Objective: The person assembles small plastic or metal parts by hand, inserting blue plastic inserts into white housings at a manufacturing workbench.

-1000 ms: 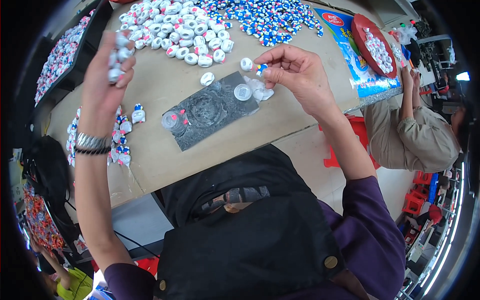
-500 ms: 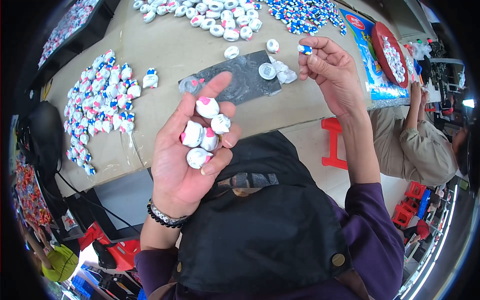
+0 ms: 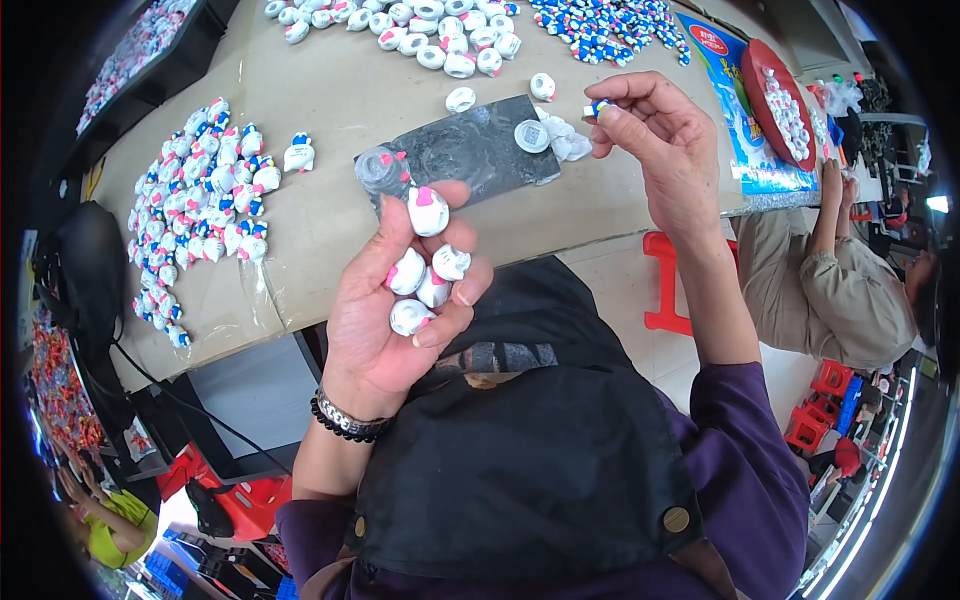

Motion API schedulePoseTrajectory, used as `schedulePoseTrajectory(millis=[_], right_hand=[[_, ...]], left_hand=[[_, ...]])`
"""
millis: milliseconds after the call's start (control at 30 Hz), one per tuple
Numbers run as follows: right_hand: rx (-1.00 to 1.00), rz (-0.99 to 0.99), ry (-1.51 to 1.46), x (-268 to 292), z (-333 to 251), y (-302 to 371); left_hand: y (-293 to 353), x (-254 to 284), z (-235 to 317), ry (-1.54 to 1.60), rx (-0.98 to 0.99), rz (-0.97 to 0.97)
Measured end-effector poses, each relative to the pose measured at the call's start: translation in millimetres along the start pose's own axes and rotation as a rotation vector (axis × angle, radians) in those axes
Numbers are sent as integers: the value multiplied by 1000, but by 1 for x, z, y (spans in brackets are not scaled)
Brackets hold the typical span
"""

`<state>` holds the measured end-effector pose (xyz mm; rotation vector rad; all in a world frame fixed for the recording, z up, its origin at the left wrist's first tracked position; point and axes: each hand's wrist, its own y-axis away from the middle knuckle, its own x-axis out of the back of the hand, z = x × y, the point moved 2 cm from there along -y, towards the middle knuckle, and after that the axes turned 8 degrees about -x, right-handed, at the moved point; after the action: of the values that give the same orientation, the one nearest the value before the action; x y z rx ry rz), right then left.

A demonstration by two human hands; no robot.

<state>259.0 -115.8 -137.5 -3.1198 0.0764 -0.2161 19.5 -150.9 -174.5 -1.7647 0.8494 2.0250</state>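
Note:
My left hand, palm up, cradles several white figurine heads with pink bows. One head stands higher, gripped between the thumb and fingertips. To the right, my right hand pinches a small blue-and-white figurine body between thumb and forefinger, above the table edge. Beyond my left hand lies a dark grey slab; on it are a clear round lid with small pink pieces and a round white-rimmed cap. Two loose heads rest just past the slab.
Joined figurines lie heaped at the left, with a single one beside them. At the back are piles of heads and blue bodies. A red tray stands at the right, near another person.
My left hand has shifted right and slightly down, and the top head has been raised and turned between thumb and fingertips. In my right hand the body has tilted.

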Motion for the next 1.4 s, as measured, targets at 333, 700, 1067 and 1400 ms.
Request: schedulePoseTrajectory(millis=[333,700,1067,1400], right_hand=[[274,62,597,-6,4,0],[566,-96,965,-22,4,-15],[474,-107,846,-20,-2,-13],[84,112,111,-22,8,0]], left_hand=[[1,-5,-2,-265,-67,50],[5,0,-6,-222,-42,64],[-4,-8,-3,-180,30,28],[-17,-12,-10,-133,-41,36]])
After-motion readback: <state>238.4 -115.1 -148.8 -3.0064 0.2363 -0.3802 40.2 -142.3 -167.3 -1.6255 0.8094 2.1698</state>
